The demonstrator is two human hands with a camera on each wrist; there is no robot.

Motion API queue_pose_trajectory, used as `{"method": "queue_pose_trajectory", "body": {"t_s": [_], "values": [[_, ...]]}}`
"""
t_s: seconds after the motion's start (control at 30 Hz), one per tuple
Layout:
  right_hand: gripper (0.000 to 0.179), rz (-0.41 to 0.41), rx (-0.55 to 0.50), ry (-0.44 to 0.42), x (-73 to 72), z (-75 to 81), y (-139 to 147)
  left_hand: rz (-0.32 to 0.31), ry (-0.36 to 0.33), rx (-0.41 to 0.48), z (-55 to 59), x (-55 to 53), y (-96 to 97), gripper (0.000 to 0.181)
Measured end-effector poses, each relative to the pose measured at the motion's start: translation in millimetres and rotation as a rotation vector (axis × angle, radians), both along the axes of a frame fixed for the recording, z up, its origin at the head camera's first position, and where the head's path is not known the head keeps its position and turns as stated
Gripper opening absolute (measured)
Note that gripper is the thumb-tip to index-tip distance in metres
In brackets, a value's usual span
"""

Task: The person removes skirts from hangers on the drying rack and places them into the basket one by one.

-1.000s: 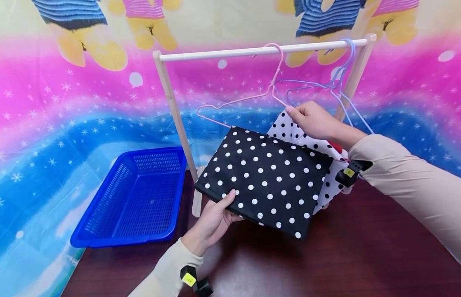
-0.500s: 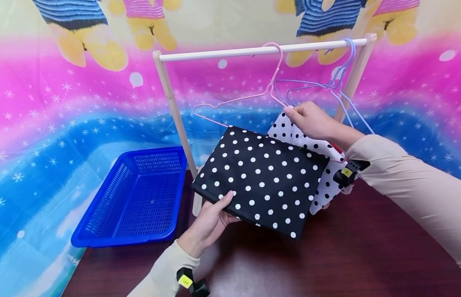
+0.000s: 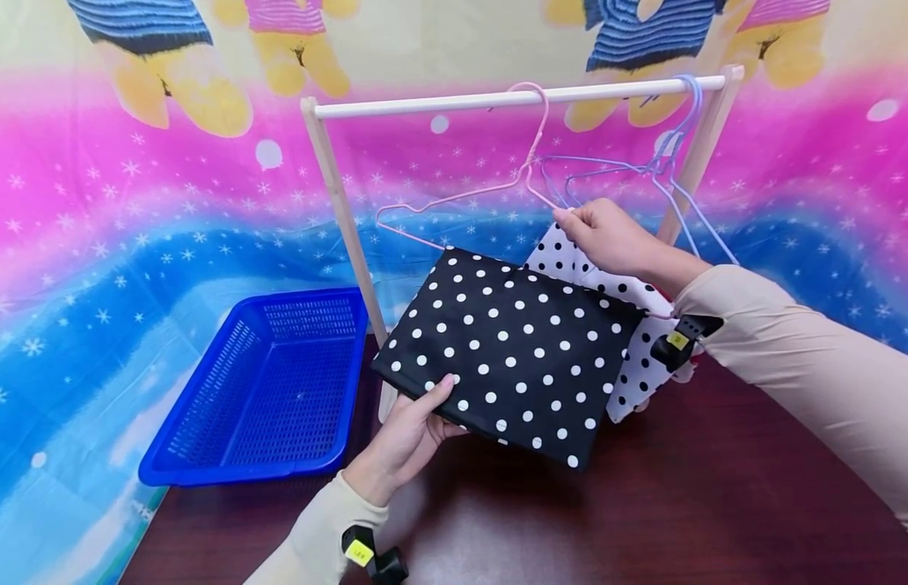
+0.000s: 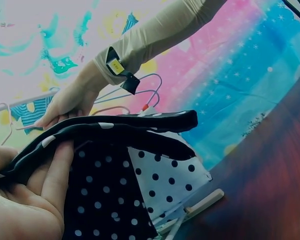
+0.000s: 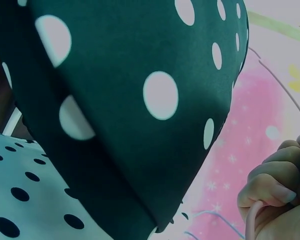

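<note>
A black cloth with white dots [image 3: 512, 349] hangs folded over the lower bar of a pink hanger [image 3: 528, 166], whose hook sits over the rack's white rod. My left hand [image 3: 410, 443] pinches the cloth's lower left edge, thumb on top and fingers beneath. In the left wrist view two layers of the cloth's hem [image 4: 90, 132] show by those fingers. My right hand [image 3: 607, 236] grips the hanger's right shoulder wire. The right wrist view shows its curled fingers [image 5: 265, 190] round the pink wire [image 5: 251, 220]. Behind the black cloth is a white cloth with black dots [image 3: 552, 252].
Blue hangers [image 3: 662, 166] hang at the right end of the rod [image 3: 424, 104], close to the wooden post [image 3: 702, 138]. A blue plastic basket [image 3: 241, 475] stands left of the rack on the dark red table [image 3: 717, 471]. A printed backdrop [image 3: 227, 179] covers the wall behind.
The black cloth, the pink hanger and both hands have shifted slightly left, and the hook has slid a little left along the rod. Both grips are kept.
</note>
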State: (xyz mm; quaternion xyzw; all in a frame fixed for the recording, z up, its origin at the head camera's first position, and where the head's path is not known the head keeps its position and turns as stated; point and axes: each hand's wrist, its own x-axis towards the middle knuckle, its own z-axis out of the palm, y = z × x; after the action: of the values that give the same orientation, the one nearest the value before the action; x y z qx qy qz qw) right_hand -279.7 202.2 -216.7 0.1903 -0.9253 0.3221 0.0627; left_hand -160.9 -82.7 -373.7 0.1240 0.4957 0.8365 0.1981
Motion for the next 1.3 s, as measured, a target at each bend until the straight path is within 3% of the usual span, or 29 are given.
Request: {"method": "queue_pose_trajectory", "body": {"t_s": [0.67, 1.3], "values": [[0.059, -0.038, 0.042, -0.003, -2.6, 1.8, -5, -0.003, 0.06, 0.042, 3.7, -2.3, -11.6, 0.019], [0.059, -0.072, 0.047, -0.01, -3.6, 2.4, -4, -0.008, 0.034, 0.018, 1.6, 2.5, -25.6, 0.02]]}}
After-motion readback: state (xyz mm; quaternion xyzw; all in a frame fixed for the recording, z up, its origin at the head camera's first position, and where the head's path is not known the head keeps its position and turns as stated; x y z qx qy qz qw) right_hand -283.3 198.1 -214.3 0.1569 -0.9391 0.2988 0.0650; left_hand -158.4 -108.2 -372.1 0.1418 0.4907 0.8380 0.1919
